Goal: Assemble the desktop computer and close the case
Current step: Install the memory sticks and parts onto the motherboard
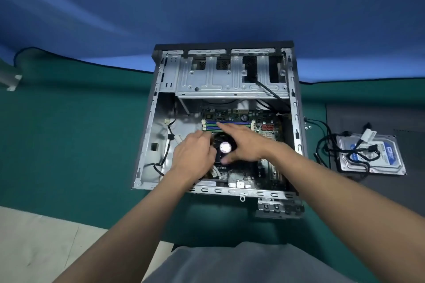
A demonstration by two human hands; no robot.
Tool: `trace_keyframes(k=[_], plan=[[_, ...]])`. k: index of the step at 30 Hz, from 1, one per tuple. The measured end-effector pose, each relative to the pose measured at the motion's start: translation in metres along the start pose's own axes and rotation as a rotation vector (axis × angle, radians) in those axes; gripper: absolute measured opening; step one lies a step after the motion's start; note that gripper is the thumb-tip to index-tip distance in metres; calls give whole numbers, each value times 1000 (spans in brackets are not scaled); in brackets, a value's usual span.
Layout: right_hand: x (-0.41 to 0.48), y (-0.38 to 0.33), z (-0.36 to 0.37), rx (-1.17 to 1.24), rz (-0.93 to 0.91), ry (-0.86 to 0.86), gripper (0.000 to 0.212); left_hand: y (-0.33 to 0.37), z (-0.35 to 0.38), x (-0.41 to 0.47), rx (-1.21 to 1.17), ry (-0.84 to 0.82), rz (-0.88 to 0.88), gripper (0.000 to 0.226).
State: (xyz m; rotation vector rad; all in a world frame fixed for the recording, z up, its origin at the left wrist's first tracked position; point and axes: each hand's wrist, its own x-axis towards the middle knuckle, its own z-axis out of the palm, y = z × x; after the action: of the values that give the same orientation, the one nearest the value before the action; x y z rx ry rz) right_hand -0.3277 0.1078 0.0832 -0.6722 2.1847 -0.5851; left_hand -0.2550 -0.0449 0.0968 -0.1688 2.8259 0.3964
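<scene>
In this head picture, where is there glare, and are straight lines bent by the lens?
Head view: glare washes out the round fan label. Head view again: the wide lens bows the far edge of the green mat and splays the walls of the case.

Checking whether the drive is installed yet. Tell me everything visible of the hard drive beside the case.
The hard drive is a flat silver metal box, white and blue label facing up. It lies outside the computer case, to its right, on a dark grey mat. Black cables lie tangled across it. The left hand and right hand reach inside the case, not touching it.
</scene>
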Motion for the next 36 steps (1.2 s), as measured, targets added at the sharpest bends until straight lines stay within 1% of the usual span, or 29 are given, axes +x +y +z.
trace_keyframes(k=[1, 2, 4, 5, 6, 8, 10, 11, 13, 17, 19, 21, 23, 25, 26, 28, 31, 32, 34, 36], plan=[[-9, 0, -6, 85, -21, 96, 88, 5, 3, 4, -7, 0, 64, 40], [-20, 1, -13, 177, -27, 233, 70, 10, 6, 9, -7, -44, 121, 55], [-45, 9, -27, 343, -1, 542, 40, 20, 10, 17, 34, -177, 179, 84], [-59, 17, -31, 406, 20, 680, 29, 25, 13, 21, 60, -239, 190, 92], [-71, 27, -33, 459, 47, 799, 22, 28, 16, 25, 80, -294, 190, 96], [-93, 48, -31, 557, 119, 993, 14, 31, 23, 27, 109, -374, 167, 97], [-108, 71, -23, 640, 207, 1126, 13, 33, 26, 28, 90, -402, 128, 97], [-112, 83, -17, 674, 254, 1149, 13, 33, 27, 30, 75, -403, 114, 97], [-117, 104, -2, 671, 365, 1099, 14, 37, 26, 31, 74, -400, 103, 98], [-129, 138, 35, 436, 562, 921, 22, 49, 29, 32, 88, -377, 75, 99], [-138, 150, 47, 336, 602, 862, 28, 53, 28, 32, 80, -376, 40, 99], [-152, 162, 56, 186, 618, 807, 31, 53, 24, 34, 80, -399, 23, 100], [-168, 174, 62, -8, 650, 792, 30, 50, 21, 36, 56, -433, 24, 101], [-184, 184, 64, -145, 727, 787, 27, 48, 20, 36, 7, -454, 15, 101], [-190, 188, 64, -180, 769, 767, 26, 48, 20, 35, -2, -454, 10, 101], [-200, 194, 64, -234, 844, 672, 31, 49, 20, 35, 22, -445, 8, 101], [-207, 200, 65, -277, 900, 563, 38, 51, 19, 37, 24, -449, -21, 102], [-208, 200, 66, -279, 911, 540, 36, 52, 18, 37, 10, -454, -31, 103], [-210, 200, 67, -295, 911, 478, 25, 54, 18, 36, -28, -458, -51, 104], [-209, 200, 70, -297, 870, 448, 15, 55, 17, 34, -39, -456, -58, 103]])
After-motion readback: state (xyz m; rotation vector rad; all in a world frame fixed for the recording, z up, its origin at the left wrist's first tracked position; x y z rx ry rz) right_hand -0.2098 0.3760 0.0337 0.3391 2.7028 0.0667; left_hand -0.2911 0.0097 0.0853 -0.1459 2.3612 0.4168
